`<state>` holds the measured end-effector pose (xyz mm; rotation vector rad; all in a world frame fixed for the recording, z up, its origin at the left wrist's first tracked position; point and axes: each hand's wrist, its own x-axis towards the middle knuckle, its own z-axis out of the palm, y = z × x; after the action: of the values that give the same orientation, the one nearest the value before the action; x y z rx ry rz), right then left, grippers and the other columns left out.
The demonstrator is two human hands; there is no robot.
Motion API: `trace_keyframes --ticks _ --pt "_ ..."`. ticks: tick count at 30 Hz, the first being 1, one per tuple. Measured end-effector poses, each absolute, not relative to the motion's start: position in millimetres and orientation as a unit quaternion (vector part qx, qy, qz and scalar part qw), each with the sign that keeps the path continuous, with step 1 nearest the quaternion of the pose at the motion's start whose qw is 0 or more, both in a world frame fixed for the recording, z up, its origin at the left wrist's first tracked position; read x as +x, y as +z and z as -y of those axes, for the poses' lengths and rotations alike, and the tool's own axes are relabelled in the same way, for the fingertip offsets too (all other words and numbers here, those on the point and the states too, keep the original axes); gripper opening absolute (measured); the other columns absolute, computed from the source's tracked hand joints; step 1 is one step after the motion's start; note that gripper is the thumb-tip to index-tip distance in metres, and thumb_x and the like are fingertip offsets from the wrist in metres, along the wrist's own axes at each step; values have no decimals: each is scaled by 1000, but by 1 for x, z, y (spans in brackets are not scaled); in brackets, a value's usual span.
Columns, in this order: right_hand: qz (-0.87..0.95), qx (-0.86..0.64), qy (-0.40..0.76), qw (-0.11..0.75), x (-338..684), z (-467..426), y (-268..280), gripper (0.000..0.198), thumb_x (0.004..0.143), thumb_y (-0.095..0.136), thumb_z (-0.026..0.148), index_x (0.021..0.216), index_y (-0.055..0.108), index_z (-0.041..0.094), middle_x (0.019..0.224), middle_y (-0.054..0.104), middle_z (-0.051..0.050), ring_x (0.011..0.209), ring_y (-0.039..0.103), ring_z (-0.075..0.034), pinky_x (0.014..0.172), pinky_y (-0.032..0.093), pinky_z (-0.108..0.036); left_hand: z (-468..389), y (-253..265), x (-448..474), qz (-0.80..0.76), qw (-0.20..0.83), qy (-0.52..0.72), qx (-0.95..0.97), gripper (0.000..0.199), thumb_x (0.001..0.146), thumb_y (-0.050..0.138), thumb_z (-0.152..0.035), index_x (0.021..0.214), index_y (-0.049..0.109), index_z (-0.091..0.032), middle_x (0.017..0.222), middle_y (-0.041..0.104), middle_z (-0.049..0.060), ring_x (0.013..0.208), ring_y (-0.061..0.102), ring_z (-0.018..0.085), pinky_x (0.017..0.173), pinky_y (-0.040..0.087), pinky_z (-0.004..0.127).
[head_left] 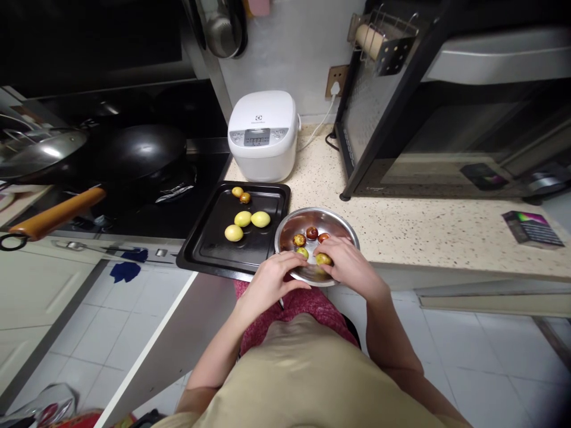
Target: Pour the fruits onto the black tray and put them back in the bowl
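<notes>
A shallow steel bowl (339,221) overhangs the counter's front edge, holding several small round fruits, like jujubes, in red, brown and green. Inside it, my right hand (348,264) pinches a yellow-green fruit (323,259) between thumb and fingers. My left hand (277,274) is at the bowl's near left rim, fingers over the inside and thumb outside. Close to those fingertips lies a green fruit (302,252); whether they touch it I cannot tell. On the black baking tray (214,249) to the left rest three larger yellow oval fruits (242,219) and two small brownish ones (241,195).
Behind the tray stands a white rice cooker (263,137). A black oven (446,131) and a small box (530,229) sit to the right. At left, a wok (138,148) is on the stove, and a wooden handle (57,214) sticks out over its front edge.
</notes>
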<state>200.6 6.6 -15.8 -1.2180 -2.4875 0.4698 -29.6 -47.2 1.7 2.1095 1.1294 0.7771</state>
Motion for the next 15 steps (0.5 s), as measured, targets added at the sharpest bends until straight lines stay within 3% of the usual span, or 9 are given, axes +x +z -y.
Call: trace_keyframes --ticks 9,15 --pt "873 -438 135 170 201 -6 -17 27 77 71 5 97 73 23 102 77 -6 110 69 -31 95 51 -48 47 6 -27 -410 300 290 811 41 87 78 -44 120 72 -22 124 75 11 121 70 28 108 54 42" --pt "870 -425 145 204 203 -5 -11 24 84 67 12 105 72 23 110 78 -8 109 71 -30 100 52 -51 32 25 -63 -386 223 306 841 28 102 61 -34 128 69 -23 133 71 10 133 63 24 115 50 41"
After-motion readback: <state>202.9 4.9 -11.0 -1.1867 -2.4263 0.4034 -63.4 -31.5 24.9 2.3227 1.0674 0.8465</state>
